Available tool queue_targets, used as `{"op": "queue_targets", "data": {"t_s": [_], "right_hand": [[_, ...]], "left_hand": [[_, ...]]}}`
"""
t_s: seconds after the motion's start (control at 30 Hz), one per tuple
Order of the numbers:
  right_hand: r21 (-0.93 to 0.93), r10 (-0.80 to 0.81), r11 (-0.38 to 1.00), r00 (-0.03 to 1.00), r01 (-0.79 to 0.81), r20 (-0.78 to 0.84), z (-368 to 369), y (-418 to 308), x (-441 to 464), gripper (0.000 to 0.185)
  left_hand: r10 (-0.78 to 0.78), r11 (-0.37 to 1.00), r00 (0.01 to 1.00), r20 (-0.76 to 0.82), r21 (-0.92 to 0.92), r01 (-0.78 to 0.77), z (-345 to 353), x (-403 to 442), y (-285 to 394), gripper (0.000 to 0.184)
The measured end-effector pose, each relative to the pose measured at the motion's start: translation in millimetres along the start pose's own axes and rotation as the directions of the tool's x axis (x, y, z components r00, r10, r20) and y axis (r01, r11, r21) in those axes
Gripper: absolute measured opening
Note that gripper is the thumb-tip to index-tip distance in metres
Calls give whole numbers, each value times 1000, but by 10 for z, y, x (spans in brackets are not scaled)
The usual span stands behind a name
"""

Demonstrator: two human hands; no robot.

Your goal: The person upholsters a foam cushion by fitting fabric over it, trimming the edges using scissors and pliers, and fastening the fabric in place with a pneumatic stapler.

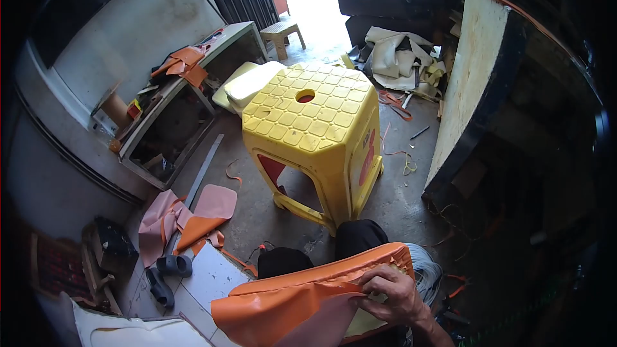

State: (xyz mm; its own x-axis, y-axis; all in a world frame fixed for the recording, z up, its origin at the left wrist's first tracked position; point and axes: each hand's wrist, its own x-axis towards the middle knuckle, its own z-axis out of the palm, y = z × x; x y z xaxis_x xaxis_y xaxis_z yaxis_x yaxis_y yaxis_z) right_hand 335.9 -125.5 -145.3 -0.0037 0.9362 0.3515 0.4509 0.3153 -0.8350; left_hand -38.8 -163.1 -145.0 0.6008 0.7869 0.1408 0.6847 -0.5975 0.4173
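Across my lap lies a cushion wrapped in an orange vinyl cover [276, 308], its sewn edge running along the far side. A loose flap of the cover hangs toward the left and shows a pinkish backing. Pale yellow foam [365, 323] peeks out under the flap near the bottom. My right hand [389, 292] is closed, with thumb and fingers pinching the edge of the cover at the cushion's right end. My left hand is out of the picture.
A yellow plastic stool [302, 109] stands just ahead of my knees. Orange vinyl scraps [199, 231] and dark sandals [167, 276] lie at left, near a metal ruler [204, 168]. A wooden panel [466, 83] leans at right. Pliers [457, 286] and coiled cord [425, 273] lie beside the cushion.
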Motion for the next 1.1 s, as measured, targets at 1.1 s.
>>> {"op": "queue_targets", "data": {"t_s": [1.1], "right_hand": [[227, 654, 746, 623, -626, -429, 109, -82, -115, 42]], "left_hand": [[483, 865, 874, -46, 184, -468, 37, 2139, 419, 20]]}}
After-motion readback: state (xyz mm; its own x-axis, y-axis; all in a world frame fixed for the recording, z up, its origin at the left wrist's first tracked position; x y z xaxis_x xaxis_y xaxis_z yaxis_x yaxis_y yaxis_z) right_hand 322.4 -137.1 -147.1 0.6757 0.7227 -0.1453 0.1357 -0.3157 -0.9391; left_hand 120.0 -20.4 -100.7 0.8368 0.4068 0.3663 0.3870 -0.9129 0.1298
